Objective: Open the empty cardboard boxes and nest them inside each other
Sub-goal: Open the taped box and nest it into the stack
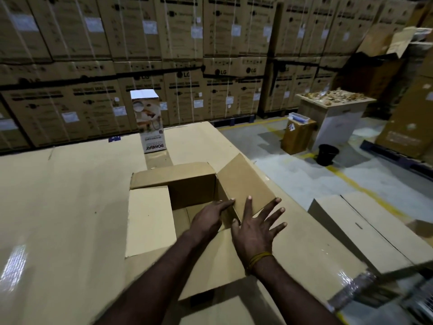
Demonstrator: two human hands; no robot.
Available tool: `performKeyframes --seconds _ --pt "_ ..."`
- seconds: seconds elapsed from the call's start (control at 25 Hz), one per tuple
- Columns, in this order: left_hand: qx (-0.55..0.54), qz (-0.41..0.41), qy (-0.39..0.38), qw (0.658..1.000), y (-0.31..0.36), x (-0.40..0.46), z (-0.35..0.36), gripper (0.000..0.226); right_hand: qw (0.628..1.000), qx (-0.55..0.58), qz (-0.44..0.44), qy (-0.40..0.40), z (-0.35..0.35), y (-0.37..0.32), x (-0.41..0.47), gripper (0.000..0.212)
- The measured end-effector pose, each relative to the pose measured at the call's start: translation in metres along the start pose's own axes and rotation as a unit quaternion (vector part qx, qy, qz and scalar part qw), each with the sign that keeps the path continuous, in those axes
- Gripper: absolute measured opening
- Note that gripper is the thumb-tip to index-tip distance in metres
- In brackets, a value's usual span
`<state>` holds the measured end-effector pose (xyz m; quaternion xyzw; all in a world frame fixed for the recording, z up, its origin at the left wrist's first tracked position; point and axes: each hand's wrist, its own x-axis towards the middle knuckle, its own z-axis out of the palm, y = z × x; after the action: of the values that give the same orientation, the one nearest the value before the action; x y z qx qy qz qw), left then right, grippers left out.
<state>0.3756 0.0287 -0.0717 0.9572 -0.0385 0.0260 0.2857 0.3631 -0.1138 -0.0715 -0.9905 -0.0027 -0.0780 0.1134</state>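
Since its flaps already stand apart, the open brown cardboard box (187, 200) at centre frame looks light, stiff and easily creased, so it is best held at a flap's fold. The left hand (210, 216) pinches the right flap's (246, 184) near edge; the right hand (255, 233) presses it outward, fingers (276, 207) spread straight. It rests on a broad cardboard-covered counter (70, 207); a tall printed carton (150, 123) stands behind.
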Motion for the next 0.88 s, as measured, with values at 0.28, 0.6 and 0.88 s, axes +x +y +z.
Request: performKeyframes --seconds 0.28,0.6,0.88 --pt "0.072 -0.085 0.006 0.994 0.003 -0.016 0.001 0.051 0.994 0.025 0.02 -0.106 0.002 0.001 0.008 0.069" --pt "0.182 -0.35 0.029 0.919 -0.012 -0.047 -0.024 0.09 0.982 -0.021 -0.155 -0.106 0.004 -0.017 0.0 0.055" --pt "0.161 -0.406 0.037 0.899 -0.022 -0.07 -0.044 0.083 0.962 -0.02 -0.255 -0.094 0.013 -0.033 -0.027 0.064"
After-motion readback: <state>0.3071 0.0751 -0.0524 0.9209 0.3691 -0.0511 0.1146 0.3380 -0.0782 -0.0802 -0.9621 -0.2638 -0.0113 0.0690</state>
